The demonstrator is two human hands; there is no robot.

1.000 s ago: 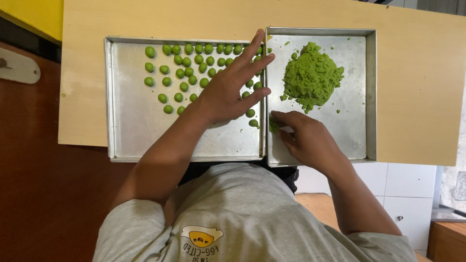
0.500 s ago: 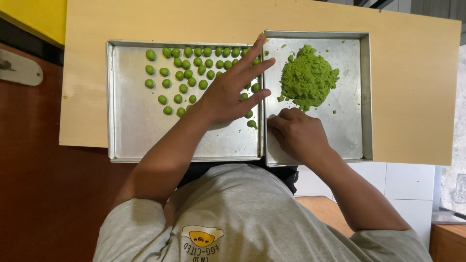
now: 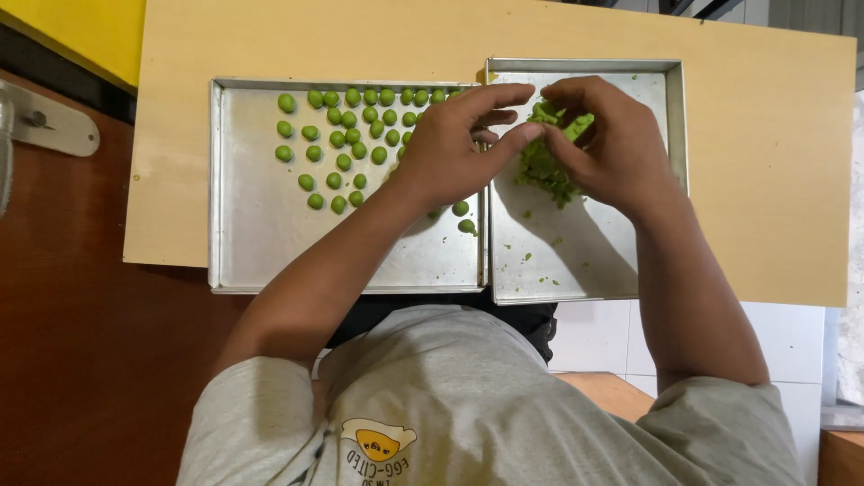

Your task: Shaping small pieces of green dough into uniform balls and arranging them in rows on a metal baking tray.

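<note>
Over right tray (image 3: pixel 675 117): both hands, left (image 3: pixel 450 144), right (image 3: pixel 612 135), apparently pinching green dough mound (image 3: pixel 540 171). Risk: left forearm brushing rolled balls (image 3: pixel 342 126), flattening them

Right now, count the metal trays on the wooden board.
2. One tray lies on the left of the board, holding small green balls. The other tray touches its right edge, holding green dough under the left hand and right hand. None seems hidden.
</note>
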